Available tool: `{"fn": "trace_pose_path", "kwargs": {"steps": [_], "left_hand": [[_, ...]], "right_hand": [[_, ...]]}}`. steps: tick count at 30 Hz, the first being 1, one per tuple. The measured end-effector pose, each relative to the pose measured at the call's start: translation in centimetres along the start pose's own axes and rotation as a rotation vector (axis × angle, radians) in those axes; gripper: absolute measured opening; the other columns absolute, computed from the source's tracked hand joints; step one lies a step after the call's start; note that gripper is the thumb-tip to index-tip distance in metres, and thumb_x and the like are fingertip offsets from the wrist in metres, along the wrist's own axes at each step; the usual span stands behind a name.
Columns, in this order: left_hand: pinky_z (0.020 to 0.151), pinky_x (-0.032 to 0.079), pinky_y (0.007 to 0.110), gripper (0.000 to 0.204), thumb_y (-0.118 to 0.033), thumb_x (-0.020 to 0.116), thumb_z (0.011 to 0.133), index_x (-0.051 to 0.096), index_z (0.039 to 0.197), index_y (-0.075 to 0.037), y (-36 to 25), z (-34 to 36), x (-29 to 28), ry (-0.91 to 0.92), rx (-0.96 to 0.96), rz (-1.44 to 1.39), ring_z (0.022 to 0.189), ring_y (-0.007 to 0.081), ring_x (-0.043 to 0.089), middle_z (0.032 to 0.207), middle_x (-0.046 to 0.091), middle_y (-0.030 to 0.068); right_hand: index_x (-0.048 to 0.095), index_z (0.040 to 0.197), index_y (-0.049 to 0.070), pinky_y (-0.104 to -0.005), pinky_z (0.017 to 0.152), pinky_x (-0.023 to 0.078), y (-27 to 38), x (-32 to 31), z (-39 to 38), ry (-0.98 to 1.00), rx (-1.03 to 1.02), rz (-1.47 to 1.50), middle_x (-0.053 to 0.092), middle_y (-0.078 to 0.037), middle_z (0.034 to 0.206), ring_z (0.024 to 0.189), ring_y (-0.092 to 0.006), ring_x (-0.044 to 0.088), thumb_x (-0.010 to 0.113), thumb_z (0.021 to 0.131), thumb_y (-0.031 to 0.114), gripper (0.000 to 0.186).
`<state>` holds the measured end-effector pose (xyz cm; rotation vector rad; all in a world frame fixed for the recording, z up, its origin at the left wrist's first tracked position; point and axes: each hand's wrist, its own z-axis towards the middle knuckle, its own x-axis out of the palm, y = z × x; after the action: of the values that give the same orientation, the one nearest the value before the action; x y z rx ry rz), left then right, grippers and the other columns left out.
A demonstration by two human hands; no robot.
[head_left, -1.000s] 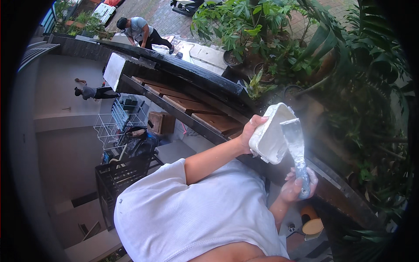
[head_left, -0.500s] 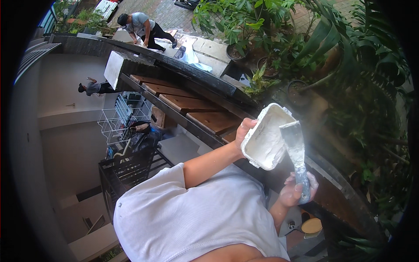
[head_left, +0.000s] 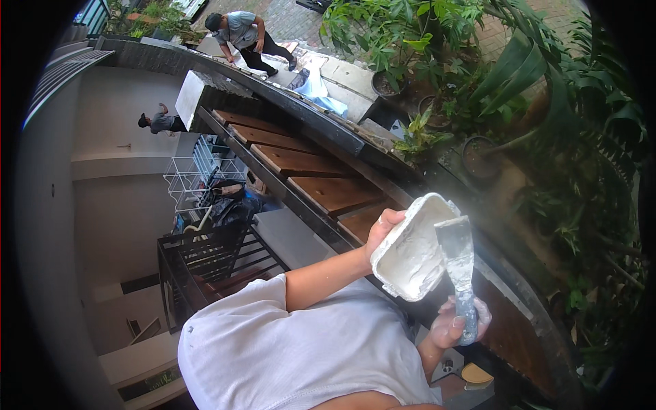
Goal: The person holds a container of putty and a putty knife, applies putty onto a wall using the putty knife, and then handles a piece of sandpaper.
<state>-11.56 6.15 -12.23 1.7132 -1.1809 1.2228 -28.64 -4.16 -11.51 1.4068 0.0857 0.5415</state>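
Observation:
My left hand (head_left: 383, 232) grips the rim side of a white rectangular tub (head_left: 411, 263), its fingers mostly hidden behind it. White paste coats the tub's inner walls and bottom, and the tub is tilted with its opening toward me. A putty knife (head_left: 456, 247), smeared with white, is in my right hand (head_left: 449, 329), which is closed round its grey handle. Its blade points upward and overlaps the tub's right edge in the view; whether they touch I cannot tell. White residue covers the fingers of my right hand.
Below the tub runs a dark-framed structure with brown wooden boards (head_left: 335, 196). Potted plants (head_left: 391, 83) and broad leaves fill the right. One person (head_left: 240, 39) bends at the top beside pale sheeting; another (head_left: 162, 123) stands at left. A drying rack (head_left: 195, 179) and black railing (head_left: 205, 263) are at left.
Both hands, with the tub and the putty knife, sit lower in the picture. The view has shifted slightly, and the person at the top stands more upright.

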Motion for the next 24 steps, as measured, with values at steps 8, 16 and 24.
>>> {"fn": "trace_pose_path", "kwargs": {"steps": [8, 16, 24], "left_hand": [[0.092, 0.051, 0.043, 0.056, -0.034, 0.047, 0.085, 0.056, 0.129, 0.001, -0.1, 0.1, -1.4, -0.03, 0.002, -0.001, 0.1, 0.0311, 0.066, 0.116, 0.065, 0.0202], [0.089, 0.052, 0.043, 0.061, -0.037, 0.047, 0.082, 0.056, 0.129, 0.001, -0.2, 0.5, -1.2, 0.028, -0.035, -0.146, 0.098, 0.0325, 0.066, 0.117, 0.065, 0.0234], [0.094, 0.05, 0.042, 0.054, -0.035, 0.05, 0.087, 0.057, 0.13, -0.003, 0.5, 0.9, -0.2, 0.079, 0.001, -0.122, 0.102, 0.0302, 0.065, 0.121, 0.064, 0.0184]], "right_hand": [[0.052, 0.104, -0.003, -0.0271, 0.042, 0.04, -0.6, -0.5, -0.3, 0.02, -0.025, -0.017, 0.054, -0.015, 0.081, 0.05, -0.0195, 0.05, 0.063, 0.08, 0.037, 0.047], [0.051, 0.103, -0.002, -0.0282, 0.042, 0.039, -0.6, 0.0, -0.2, 0.033, -0.071, -0.081, 0.05, -0.013, 0.067, 0.048, -0.0191, 0.047, 0.063, 0.082, 0.037, 0.047], [0.051, 0.104, -0.004, -0.0289, 0.048, 0.043, 0.3, -0.3, 0.5, 0.123, -0.025, -0.094, 0.053, -0.014, 0.068, 0.049, -0.0195, 0.049, 0.065, 0.083, 0.038, 0.049]]}}
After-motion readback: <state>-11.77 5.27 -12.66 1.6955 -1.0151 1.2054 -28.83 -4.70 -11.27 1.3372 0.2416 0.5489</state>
